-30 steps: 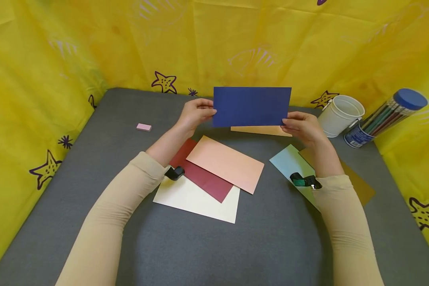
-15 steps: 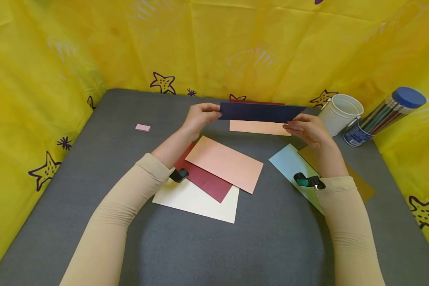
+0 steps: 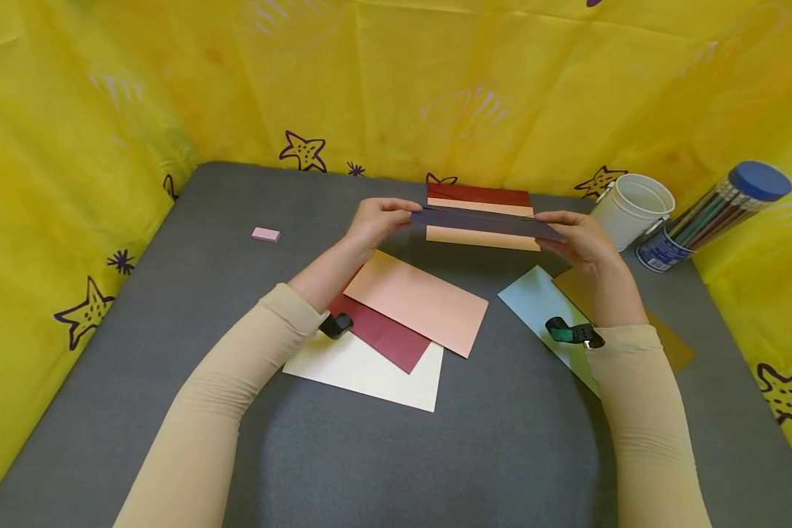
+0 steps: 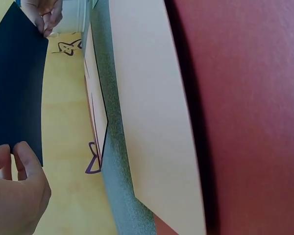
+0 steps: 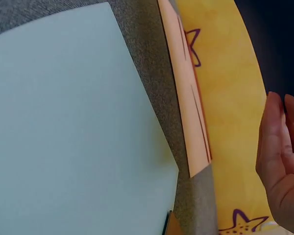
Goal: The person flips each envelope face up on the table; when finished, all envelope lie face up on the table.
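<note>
Left hand (image 3: 378,224) and right hand (image 3: 579,238) are pinching opposite ends of a navy card (image 3: 478,221), fingers closed. In head view, card is hovering across the rear peach sheet (image 3: 482,238); laying-down seemingly pending. Cream sheet (image 3: 369,372) and pale blue sheet (image 3: 531,292), likely unused, are lying nearer. Yellow cloth (image 3: 396,73) is bounding the desk's (image 3: 501,455) back edge, white bucket (image 3: 617,224) crowding right; room is opening front-left.
</note>
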`<state>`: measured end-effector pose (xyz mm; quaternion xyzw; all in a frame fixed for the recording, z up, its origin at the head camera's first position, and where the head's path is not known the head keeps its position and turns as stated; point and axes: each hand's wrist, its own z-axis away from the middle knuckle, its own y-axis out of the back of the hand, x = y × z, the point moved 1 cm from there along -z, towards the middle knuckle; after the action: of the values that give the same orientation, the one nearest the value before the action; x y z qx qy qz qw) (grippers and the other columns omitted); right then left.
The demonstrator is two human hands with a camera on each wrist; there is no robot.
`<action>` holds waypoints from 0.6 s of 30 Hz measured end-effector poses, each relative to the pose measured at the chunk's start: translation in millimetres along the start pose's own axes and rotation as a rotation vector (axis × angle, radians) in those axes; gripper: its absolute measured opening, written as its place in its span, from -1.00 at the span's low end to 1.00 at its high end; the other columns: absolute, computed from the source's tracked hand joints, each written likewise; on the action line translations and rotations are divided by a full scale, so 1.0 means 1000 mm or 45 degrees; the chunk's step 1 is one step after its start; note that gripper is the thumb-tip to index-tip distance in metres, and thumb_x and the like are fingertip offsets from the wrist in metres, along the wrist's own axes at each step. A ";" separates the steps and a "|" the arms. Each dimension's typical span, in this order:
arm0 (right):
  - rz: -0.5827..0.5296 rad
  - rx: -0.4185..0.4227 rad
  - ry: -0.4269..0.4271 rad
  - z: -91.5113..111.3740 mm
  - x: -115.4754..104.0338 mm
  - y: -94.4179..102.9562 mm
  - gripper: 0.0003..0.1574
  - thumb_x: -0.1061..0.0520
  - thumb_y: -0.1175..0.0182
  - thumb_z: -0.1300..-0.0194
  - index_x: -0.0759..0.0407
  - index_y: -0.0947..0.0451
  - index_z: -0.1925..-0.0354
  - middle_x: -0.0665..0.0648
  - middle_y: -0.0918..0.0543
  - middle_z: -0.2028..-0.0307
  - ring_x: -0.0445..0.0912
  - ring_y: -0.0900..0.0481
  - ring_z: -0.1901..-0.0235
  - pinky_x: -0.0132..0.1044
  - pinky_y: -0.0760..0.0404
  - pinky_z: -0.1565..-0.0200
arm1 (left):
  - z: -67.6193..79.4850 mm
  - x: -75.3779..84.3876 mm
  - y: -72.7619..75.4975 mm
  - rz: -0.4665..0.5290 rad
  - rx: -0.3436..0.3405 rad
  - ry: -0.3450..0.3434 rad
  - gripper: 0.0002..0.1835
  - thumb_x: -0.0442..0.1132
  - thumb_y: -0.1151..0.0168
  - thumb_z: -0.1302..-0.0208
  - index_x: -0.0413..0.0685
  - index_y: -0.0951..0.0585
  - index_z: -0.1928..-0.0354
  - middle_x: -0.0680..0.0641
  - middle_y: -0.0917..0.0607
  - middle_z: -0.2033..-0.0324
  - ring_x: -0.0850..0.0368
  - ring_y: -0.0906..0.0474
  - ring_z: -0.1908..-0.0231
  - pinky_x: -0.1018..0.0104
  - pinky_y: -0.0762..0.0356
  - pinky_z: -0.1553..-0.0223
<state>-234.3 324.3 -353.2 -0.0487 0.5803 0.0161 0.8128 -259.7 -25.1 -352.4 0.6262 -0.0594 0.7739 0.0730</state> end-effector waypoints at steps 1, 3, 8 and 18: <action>-0.004 0.005 -0.004 0.000 0.000 0.001 -0.71 0.21 -0.14 -0.40 -0.06 -0.77 0.29 -0.13 -0.69 0.29 -0.26 -0.69 0.31 -0.47 -0.72 0.22 | -0.001 0.000 -0.001 -0.001 0.003 0.011 -0.72 -0.39 -0.16 -0.36 -0.31 -0.67 -0.05 -0.20 -0.64 -0.16 0.19 -0.64 0.14 0.13 -0.57 -0.24; -0.011 0.011 -0.015 -0.001 0.000 0.002 -0.65 0.24 -0.11 -0.42 -0.07 -0.79 0.31 -0.13 -0.72 0.33 -0.26 -0.68 0.34 -0.51 -0.70 0.25 | -0.002 -0.001 -0.003 0.000 0.005 0.031 -0.72 -0.39 -0.14 -0.37 -0.31 -0.67 -0.06 -0.20 -0.65 -0.15 0.26 -0.61 0.25 0.10 -0.57 -0.25; -0.048 0.049 -0.070 -0.001 0.001 0.007 -0.59 0.26 -0.04 -0.46 -0.04 -0.80 0.29 -0.09 -0.76 0.38 -0.25 -0.66 0.43 -0.52 -0.66 0.35 | -0.006 -0.003 -0.010 -0.008 -0.022 0.096 -0.70 -0.41 -0.12 -0.37 -0.32 -0.65 -0.08 -0.16 -0.66 -0.04 0.30 -0.51 0.36 0.14 -0.58 -0.23; 0.001 0.075 -0.126 -0.005 0.004 0.013 -0.63 0.30 -0.12 -0.40 -0.11 -0.75 0.17 -0.11 -0.72 0.39 -0.23 -0.55 0.51 -0.48 -0.54 0.45 | -0.014 -0.003 -0.022 -0.057 -0.055 0.159 -0.63 -0.51 -0.13 -0.29 -0.30 -0.62 -0.13 -0.20 -0.64 -0.10 0.33 -0.52 0.44 0.31 -0.67 -0.05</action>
<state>-238.5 336.9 -359.5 -0.0238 0.5397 0.0018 0.8415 -268.6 -0.9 -358.5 0.5763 -0.0572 0.8082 0.1073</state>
